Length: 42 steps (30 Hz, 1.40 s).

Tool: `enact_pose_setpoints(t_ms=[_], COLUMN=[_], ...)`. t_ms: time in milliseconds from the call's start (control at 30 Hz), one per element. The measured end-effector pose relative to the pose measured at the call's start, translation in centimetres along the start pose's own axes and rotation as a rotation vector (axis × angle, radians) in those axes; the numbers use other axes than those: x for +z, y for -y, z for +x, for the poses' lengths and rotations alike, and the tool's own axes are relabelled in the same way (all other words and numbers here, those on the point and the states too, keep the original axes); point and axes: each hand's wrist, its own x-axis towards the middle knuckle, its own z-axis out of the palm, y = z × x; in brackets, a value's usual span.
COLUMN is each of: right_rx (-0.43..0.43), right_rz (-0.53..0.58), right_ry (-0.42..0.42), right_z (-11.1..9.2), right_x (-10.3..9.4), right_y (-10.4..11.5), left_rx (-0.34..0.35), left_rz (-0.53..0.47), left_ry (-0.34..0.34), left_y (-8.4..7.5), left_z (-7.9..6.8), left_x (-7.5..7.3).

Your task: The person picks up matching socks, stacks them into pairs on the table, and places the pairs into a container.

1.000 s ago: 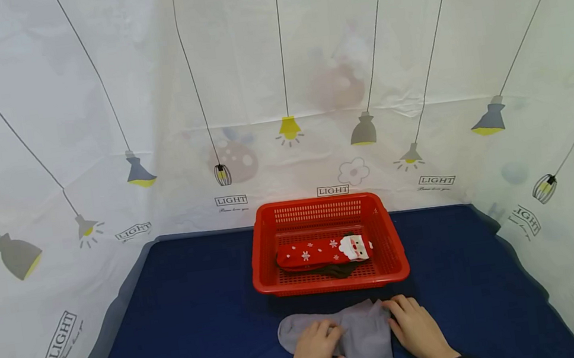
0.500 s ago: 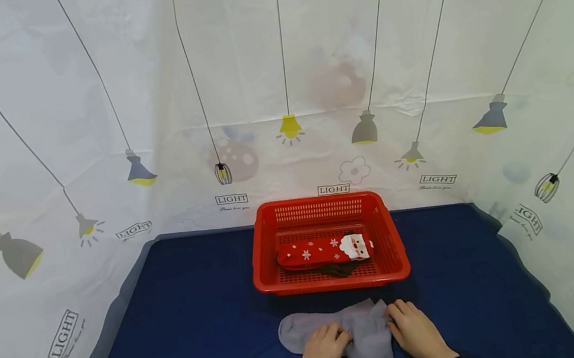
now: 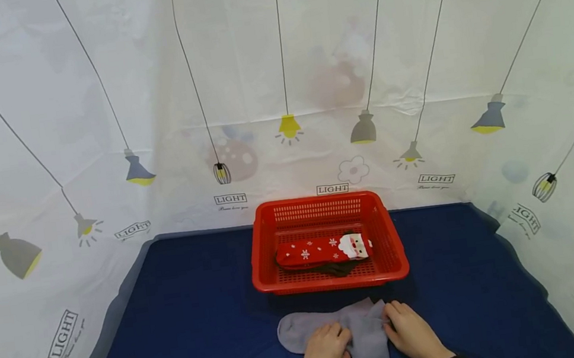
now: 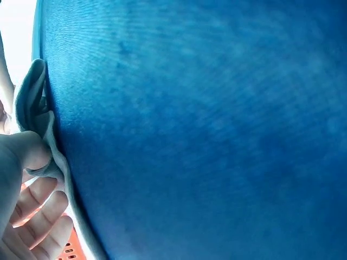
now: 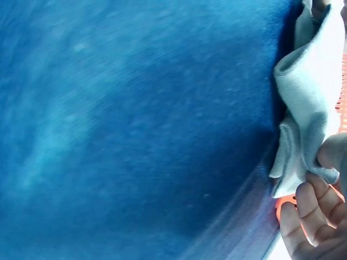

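Observation:
A pair of grey socks [image 3: 368,336], or one folded over, lies on the dark blue cloth with its toe to the left; I cannot tell how many layers there are. My left hand [image 3: 323,353] pinches a fold of grey fabric [image 4: 33,89] between thumb and index finger near the middle, its other fingers loosely bent. At the cuff end, my right hand [image 3: 414,330] pinches the edge between thumb and forefinger. The right wrist view shows the fabric [image 5: 312,81] rising in a loose curl from that pinch.
Behind the hands stands a red plastic basket [image 3: 395,249]. Inside it a red Santa sock [image 3: 323,251] lies on dark fabric [image 3: 338,269]. The blue cloth [image 3: 197,321] spreads to both sides, and a white lamp-printed curtain [image 3: 250,58] encloses the back and sides.
My left hand has shifted slightly right along the grey fabric. My right hand has come a little lower and to the left, drawing the cuff edge slightly inward.

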Motion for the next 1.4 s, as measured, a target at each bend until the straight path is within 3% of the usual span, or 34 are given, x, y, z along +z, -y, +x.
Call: enact_pose_setpoints(t_ms=[300, 600, 867, 1067, 1300, 1400], right_rx=[0.035, 0.057, 0.034, 0.016, -0.055, -0.087], right_rz=[0.023, 0.028, 0.040, 0.078, 0.074, 0.069], right_ry=[-0.001, -0.037, -0.087, -0.048, -0.002, -0.014], right_z=[0.5, 0.9, 1.0, 1.1, 1.6, 2.0], right_x=[-1.4, -2.8, -4.6, -4.8, -3.1, -2.4], right_y=[1.1, 2.6, 4.5, 5.2, 4.9, 5.0], left_rx=[0.006, 0.042, 0.042, 0.056, 0.049, 0.044], left_rz=[-0.051, -0.004, 0.000, 0.021, 0.013, 0.047], left_ry=[-0.034, -0.175, -0.186, -0.220, -0.091, -0.070], left_y=[0.2, 1.1, 1.5, 1.4, 1.1, 1.0], left_z=[-0.1, -0.4, -0.5, -1.2, -2.5, -2.9], left_x=[-1.8, -4.1, -6.6, -6.5, -4.9, -4.0])
